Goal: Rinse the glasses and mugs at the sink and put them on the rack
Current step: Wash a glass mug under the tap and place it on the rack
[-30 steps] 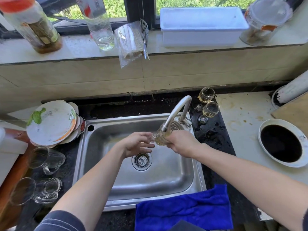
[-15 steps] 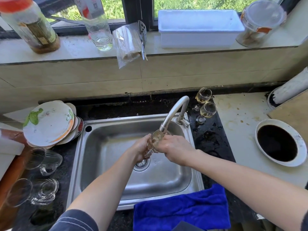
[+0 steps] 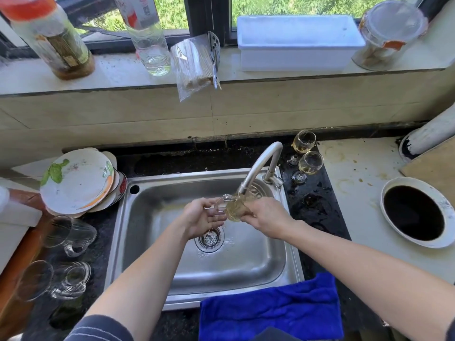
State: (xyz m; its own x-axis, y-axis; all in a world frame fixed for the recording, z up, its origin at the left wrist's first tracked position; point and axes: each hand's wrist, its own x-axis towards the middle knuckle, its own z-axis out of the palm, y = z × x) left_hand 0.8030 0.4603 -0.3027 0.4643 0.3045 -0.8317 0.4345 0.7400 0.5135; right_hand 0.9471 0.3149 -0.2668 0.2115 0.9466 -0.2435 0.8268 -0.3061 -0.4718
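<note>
Steel sink [image 3: 147, 217] set in a grimy black counter [image 3: 317, 207], sunny window [image 3: 295, 6] above. Right hand [image 3: 267, 217] grips a glass [image 3: 234, 209] under the faucet [image 3: 258, 168]; left hand [image 3: 202, 217] is relaxed, maybe touching it.

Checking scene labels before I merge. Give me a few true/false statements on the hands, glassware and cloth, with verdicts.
1. The right hand grips a glass under the faucet spout. True.
2. The two stemmed glasses right of the faucet lie tipped over. False: both stand upright.
3. The blue cloth lies inside the sink basin. False: it lies over the sink's front rim.
4. Two glass mugs sit left of the sink. True.
5. The left hand is clenched in a fist. False: it is open, palm up, beside the glass.
</note>
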